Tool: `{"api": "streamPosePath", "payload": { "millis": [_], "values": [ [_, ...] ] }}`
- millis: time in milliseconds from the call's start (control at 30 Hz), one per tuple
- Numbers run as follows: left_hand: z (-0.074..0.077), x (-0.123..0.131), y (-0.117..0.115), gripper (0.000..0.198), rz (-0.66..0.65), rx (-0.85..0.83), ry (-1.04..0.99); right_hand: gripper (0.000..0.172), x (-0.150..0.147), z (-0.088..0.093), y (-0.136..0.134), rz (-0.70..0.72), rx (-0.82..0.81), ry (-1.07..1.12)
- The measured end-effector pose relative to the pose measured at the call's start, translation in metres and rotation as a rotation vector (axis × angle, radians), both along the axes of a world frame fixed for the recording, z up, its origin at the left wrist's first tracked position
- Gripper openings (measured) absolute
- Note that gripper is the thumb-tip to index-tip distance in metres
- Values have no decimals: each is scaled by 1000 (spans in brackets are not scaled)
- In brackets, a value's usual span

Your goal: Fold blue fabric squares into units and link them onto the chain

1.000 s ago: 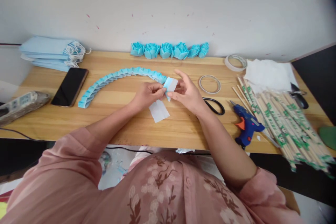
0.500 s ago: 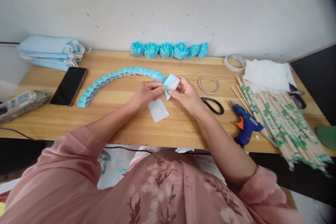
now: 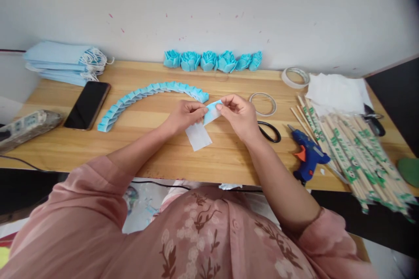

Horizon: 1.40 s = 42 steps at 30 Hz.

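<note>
My left hand [image 3: 185, 115] and my right hand [image 3: 238, 115] pinch a small light-blue paper piece [image 3: 211, 112] between them above the wooden table [image 3: 163, 148]. Both hands have fingers closed on its edges, the right from above. A white paper slip [image 3: 198, 136] lies on the table just below the hands. A curved chain of folded blue pieces [image 3: 144, 96] arcs to the left, its near end beside my left hand. A row of blue paper roses [image 3: 212, 61] stands against the wall behind.
Black scissors [image 3: 270, 131], two tape rolls [image 3: 262, 103] [image 3: 295, 77], a blue glue gun [image 3: 307, 154] and wrapped chopsticks [image 3: 353, 152] lie right. White tissue [image 3: 337, 91] at back right. A phone [image 3: 87, 104], stacked face masks [image 3: 62, 63] and a remote [image 3: 26, 126] lie left.
My right hand's fingers, spread a second ago, have closed over the blue piece from above. The piece has turned from upright to lying flatter between the hands.
</note>
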<state>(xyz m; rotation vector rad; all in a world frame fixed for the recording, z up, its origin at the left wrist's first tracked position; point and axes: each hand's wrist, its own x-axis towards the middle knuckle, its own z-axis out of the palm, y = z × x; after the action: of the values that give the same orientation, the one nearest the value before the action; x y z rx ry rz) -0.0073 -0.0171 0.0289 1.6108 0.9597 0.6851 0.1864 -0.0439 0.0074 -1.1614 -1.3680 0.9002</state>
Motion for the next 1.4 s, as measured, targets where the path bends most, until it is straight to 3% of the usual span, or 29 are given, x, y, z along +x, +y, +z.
{"api": "streamPosePath", "payload": {
  "millis": [133, 300, 467, 1067, 1400],
  "values": [
    [-2, -1, 2, 38, 29, -73, -68, 4, 1, 6, -2, 27, 78, -125],
    [-4, -1, 4, 35, 51, -130, -158, 11, 3, 8, -3, 83, 209, -272],
    [-6, 0, 5, 36, 43, -140, -207, 17, 4, 5, -2, 90, 239, -340],
    [-2, 1, 1, 42, 54, -63, -66, 20, 3, 1, -2, 94, 266, -428],
    [-7, 0, 4, 29, 118, -2, -20, 18, -1, 0, -1, 146, 257, -423]
  ]
}}
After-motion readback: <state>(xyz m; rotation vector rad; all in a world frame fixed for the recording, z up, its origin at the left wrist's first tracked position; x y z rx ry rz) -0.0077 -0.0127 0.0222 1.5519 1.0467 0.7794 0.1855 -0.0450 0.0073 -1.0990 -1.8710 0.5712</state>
